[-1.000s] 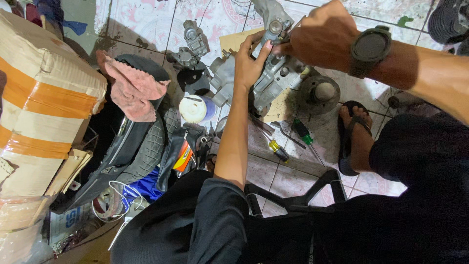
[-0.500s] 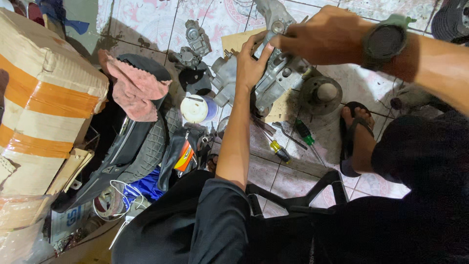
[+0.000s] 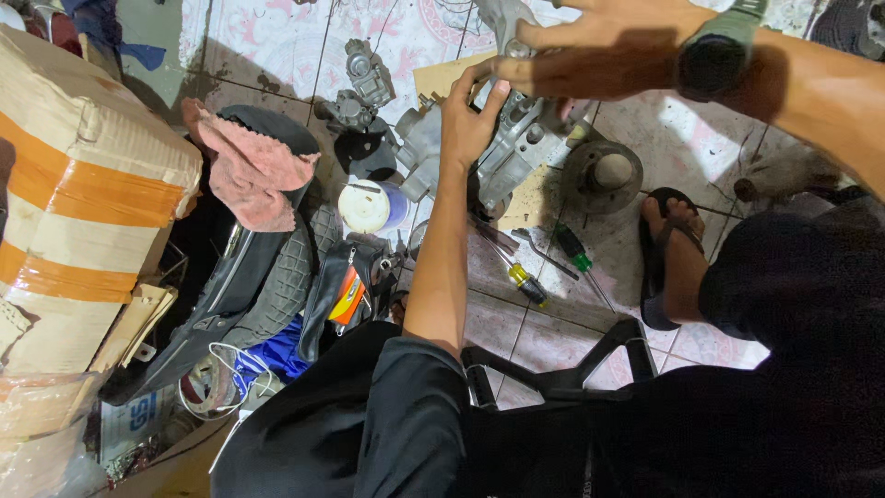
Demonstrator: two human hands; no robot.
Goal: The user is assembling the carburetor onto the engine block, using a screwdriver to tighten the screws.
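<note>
cardboard box (image 3: 78,212) with orange tape bands stands closed at left of frame; contents cannot be seen. a white lidded tub (image 3: 367,205) sits on the tiled floor (image 3: 687,152) beside a pink rag (image 3: 253,171). grey metal engine casing (image 3: 521,148) lies upper centre of frame. left hand (image 3: 470,115) rests open, palm against the casing. right hand (image 3: 599,46), above it, has fingers partly curled over the casing's top part; grip cannot be confirmed. screwdrivers (image 3: 521,277) lie just below.
</note>
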